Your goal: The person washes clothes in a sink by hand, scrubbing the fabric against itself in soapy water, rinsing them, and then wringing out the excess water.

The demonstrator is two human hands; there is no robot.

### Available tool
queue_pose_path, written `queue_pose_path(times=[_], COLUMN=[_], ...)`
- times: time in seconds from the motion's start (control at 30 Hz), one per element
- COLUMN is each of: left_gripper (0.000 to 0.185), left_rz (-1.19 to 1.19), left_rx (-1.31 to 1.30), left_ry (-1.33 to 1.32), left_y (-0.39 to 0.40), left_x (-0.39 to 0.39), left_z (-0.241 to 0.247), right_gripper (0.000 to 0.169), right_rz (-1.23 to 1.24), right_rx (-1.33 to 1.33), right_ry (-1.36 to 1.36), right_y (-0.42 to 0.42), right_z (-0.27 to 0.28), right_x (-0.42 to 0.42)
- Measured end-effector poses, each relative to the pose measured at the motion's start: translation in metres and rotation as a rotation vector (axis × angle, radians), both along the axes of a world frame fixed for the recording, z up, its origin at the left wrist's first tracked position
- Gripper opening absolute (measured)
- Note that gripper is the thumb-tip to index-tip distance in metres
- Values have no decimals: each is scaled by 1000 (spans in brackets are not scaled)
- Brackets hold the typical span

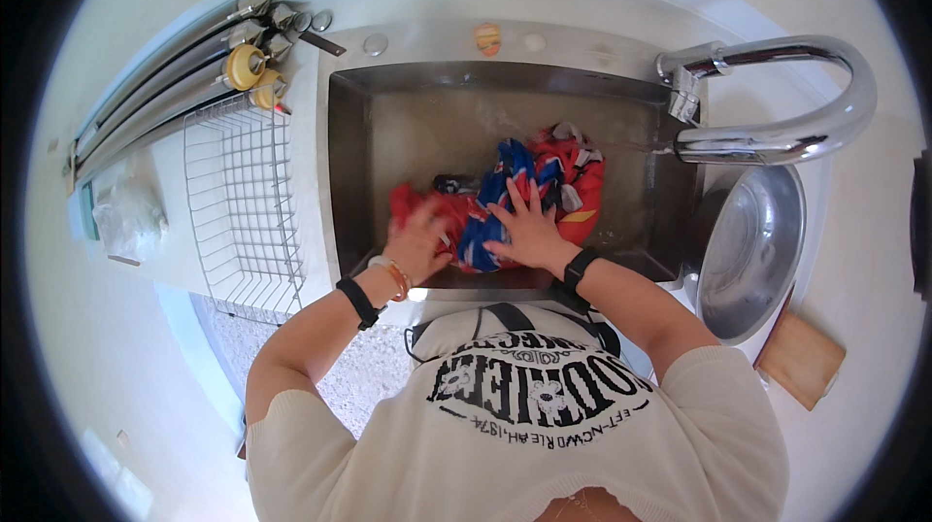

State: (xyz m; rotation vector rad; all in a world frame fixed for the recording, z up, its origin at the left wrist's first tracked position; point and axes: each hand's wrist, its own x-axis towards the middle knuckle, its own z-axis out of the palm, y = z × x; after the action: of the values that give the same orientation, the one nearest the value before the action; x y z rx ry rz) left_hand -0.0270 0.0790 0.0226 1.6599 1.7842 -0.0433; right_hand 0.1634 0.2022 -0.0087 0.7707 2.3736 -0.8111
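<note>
Wet red and blue cloth (495, 216), patterned with white, black and yellow, lies bunched in a steel sink (422, 129) that holds cloudy water. My right hand (531, 231) presses flat on its blue part, fingers spread. Over the red part at the left is my left hand (421, 238), blurred and with bent fingers; whether it grips the cloth cannot be told. A chrome faucet (772, 139) reaches in from the right, and a thin stream runs from its mouth towards the cloth.
Left of the sink stands a wire basket (247, 194), with long metal tubes (167, 70) behind it and a plastic bag (131, 220) beyond. A knife (320, 41) and small items lie along the back rim. A metal basin (753, 252) leans at the right, near a wooden board (801, 360).
</note>
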Motion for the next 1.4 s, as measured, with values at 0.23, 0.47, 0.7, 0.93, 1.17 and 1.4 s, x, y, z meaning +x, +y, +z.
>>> queue_pose_path(times=[0.23,0.47,0.7,0.93,1.17,1.4], left_gripper=[109,80,42,36,56,99], left_rz=[258,165,423,426,21,180], left_rx=[-425,-356,-289,219,344,-2], left_ry=[72,297,-72,-115,-58,113], left_y=[5,45,71,117,78,63], left_x=[15,3,-40,-44,-15,-8], left_z=[-73,-139,-175,-96,-31,-49], right_gripper=[104,88,53,59,94,103], right_rz=[121,63,-171,-604,-460,-205], right_rx=[93,149,-48,-181,-87,192], right_ry=[-38,11,41,302,251,-51], right_y=[-12,15,44,81,54,32], right_z=[-34,-95,-128,-94,12,-37], right_x=[-11,-46,-70,-62,-31,-35])
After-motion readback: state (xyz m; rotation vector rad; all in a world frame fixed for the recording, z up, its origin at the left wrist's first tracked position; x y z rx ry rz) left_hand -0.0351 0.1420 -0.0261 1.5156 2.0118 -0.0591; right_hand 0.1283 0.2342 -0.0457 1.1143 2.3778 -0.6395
